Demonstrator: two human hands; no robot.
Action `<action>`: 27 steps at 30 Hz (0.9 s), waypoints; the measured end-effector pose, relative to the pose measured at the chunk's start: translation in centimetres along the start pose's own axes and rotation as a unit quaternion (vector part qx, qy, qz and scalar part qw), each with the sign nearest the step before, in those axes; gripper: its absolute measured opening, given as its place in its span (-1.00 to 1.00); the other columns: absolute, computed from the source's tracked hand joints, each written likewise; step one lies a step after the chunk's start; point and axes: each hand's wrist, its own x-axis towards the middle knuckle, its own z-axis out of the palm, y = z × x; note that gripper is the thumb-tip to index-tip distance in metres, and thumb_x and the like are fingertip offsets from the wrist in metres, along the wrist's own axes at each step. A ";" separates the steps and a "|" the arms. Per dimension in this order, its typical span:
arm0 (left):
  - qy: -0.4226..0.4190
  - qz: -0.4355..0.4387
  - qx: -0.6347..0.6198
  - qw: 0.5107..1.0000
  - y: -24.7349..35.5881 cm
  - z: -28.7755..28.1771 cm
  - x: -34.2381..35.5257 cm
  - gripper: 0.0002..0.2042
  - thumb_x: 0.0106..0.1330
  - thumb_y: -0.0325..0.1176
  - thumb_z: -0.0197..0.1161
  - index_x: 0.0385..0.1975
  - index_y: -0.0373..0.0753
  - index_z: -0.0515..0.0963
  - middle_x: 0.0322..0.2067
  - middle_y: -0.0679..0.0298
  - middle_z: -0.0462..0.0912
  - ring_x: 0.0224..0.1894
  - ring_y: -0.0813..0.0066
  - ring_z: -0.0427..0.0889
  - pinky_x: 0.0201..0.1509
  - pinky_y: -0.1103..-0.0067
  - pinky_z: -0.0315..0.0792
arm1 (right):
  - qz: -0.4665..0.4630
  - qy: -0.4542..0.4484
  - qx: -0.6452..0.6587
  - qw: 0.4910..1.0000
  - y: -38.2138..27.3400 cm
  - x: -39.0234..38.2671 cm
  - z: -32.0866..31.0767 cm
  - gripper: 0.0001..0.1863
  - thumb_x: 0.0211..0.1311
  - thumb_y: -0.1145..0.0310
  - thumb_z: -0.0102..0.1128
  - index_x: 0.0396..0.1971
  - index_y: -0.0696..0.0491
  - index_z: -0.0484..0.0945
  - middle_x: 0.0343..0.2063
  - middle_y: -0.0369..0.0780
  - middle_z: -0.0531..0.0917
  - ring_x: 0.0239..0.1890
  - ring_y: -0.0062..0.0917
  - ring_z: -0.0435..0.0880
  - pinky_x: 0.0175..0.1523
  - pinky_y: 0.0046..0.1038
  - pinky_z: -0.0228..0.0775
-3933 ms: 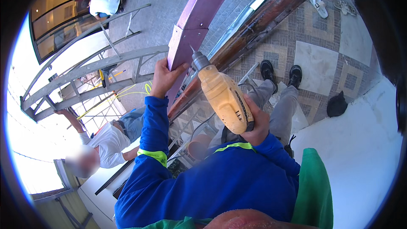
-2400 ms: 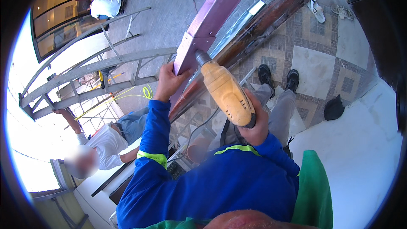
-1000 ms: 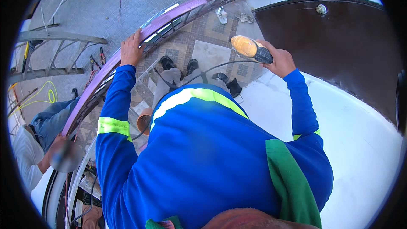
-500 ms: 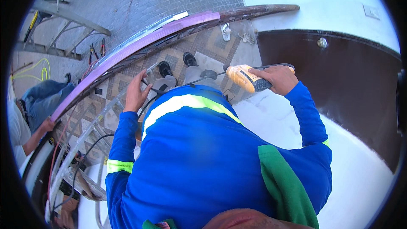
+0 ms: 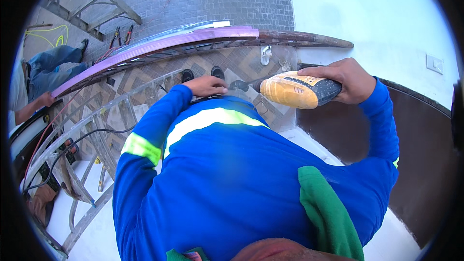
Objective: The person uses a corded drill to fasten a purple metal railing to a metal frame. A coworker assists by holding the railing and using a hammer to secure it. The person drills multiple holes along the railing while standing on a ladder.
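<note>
In my right hand [image 5: 355, 79] is a worn yellow-and-black power drill [image 5: 290, 89], gripped from above with its dark front end toward the left. My left hand [image 5: 208, 86] lies across the front of my waist, fingers loosely stretched toward the right. A dark strip shows just below that hand; whether it is cord or belt I cannot tell. My black shoes [image 5: 217, 72] stand on the patterned tile floor beyond it. A black cord [image 5: 104, 130] runs over the metal ladder [image 5: 92, 125] at my left.
A long pinkish-purple metal length [image 5: 159, 46] crosses ahead, with another person's hand [image 5: 46, 99] at its left end. Beyond lie pliers [image 5: 116, 36] and a second ladder [image 5: 92, 0]. A brown panel [image 5: 348, 130] and a white wall [image 5: 367, 19] with a switch plate [image 5: 434, 64] stand at right.
My left hand has moved right, from beside the ladder to the front of my waist. The drill has come up closer and turned slightly in my right hand. The whole view has shifted.
</note>
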 end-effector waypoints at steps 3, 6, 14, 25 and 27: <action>-0.029 -0.051 0.094 0.994 -0.2 1.0 3.1 -0.65 0.46 -0.10 0.16 -0.12 -0.29 0.66 -0.23 -0.10 0.72 -0.13 -0.15 0.69 -0.02 0.15 0.54 | -0.036 -0.027 0.037 0.998 0.2 1.0 -1.8 -0.30 0.02 0.43 0.47 0.27 -0.21 0.56 -0.15 -0.08 0.77 -0.20 -0.07 0.73 -0.04 -0.27 0.58; 0.139 -0.151 0.055 0.977 0.1 0.0 4.2 -0.67 0.47 -0.13 0.12 -0.23 -0.31 0.64 -0.32 -0.16 0.70 -0.21 -0.23 0.67 -0.08 0.07 0.53 | -0.044 -0.081 -0.009 0.996 0.6 1.8 -2.7 -0.27 -0.04 0.42 0.48 0.24 -0.29 0.57 -0.22 -0.12 0.78 -0.25 -0.10 0.74 -0.09 -0.24 0.58; 0.244 -0.151 0.209 0.935 1.4 -2.1 2.2 -0.66 0.51 -0.10 0.08 -0.26 -0.28 0.60 -0.38 -0.12 0.68 -0.22 -0.22 0.66 -0.13 0.03 0.49 | -0.016 -0.161 -0.323 0.933 8.4 5.3 8.1 -0.31 0.00 0.35 0.40 0.23 -0.41 0.54 -0.49 -0.20 0.72 -0.41 -0.23 0.75 -0.34 -0.17 0.51; 0.155 -0.130 0.071 0.977 -0.8 2.3 1.8 -0.68 0.40 -0.12 0.26 -0.09 -0.27 0.63 -0.24 -0.07 0.73 -0.12 -0.11 0.69 0.00 0.14 0.53 | 0.022 -0.111 -0.255 0.960 12.3 3.1 15.4 -0.21 0.01 0.40 0.42 0.33 -0.33 0.44 -0.42 -0.18 0.74 -0.35 -0.21 0.76 -0.26 -0.19 0.57; 0.161 -0.135 0.059 0.976 -0.9 2.5 1.7 -0.67 0.40 -0.11 0.27 -0.09 -0.28 0.63 -0.24 -0.06 0.73 -0.13 -0.10 0.69 -0.01 0.16 0.53 | 0.021 -0.111 -0.261 0.959 12.6 2.6 15.5 -0.22 0.03 0.42 0.38 0.34 -0.32 0.43 -0.43 -0.18 0.74 -0.36 -0.22 0.76 -0.28 -0.20 0.56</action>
